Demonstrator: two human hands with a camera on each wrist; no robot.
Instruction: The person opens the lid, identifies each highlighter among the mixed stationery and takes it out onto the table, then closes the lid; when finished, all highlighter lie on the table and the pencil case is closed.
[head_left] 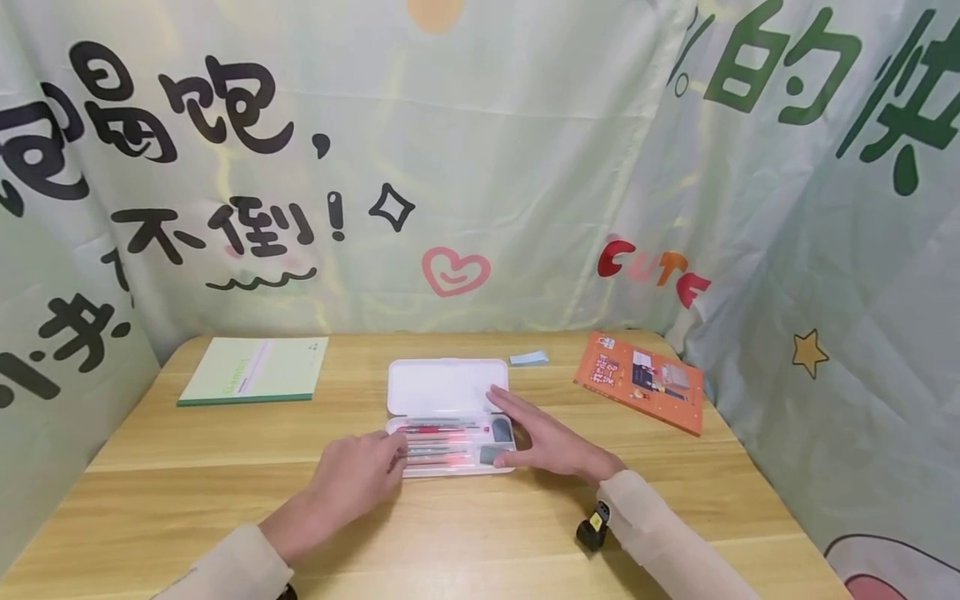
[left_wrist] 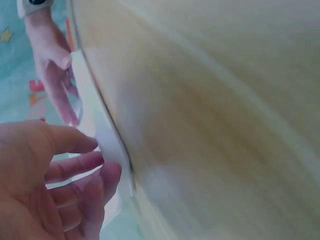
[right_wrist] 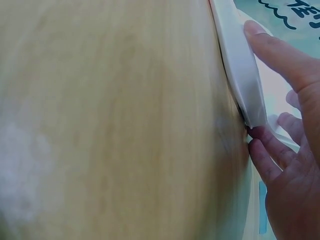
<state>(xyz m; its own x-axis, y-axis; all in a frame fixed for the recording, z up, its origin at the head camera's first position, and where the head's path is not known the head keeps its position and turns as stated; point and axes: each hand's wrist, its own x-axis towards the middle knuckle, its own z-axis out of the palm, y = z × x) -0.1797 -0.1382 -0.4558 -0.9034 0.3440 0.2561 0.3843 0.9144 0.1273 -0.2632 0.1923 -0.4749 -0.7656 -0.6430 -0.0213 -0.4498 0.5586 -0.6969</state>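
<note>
Pens [head_left: 437,430] in, case [head_left: 447,387] still open; L hand [head_left: 356,477] half-curled at its L end, grip unclear; R hand [head_left: 547,435] spread, touching R end.

Pencil case [head_left: 457,474]: was white, flat, positioned between left hand [head_left: 358,477] and right hand [head_left: 553,437] | Lid [head_left: 442,387]: stood open, folded away from both hands | Pens [head_left: 437,452]: lay side by side, ends toward left hand | Red pen [head_left: 427,430]: lay among them | Dark grey blocks [head_left: 501,430]: two, sat nearest right hand
</note>
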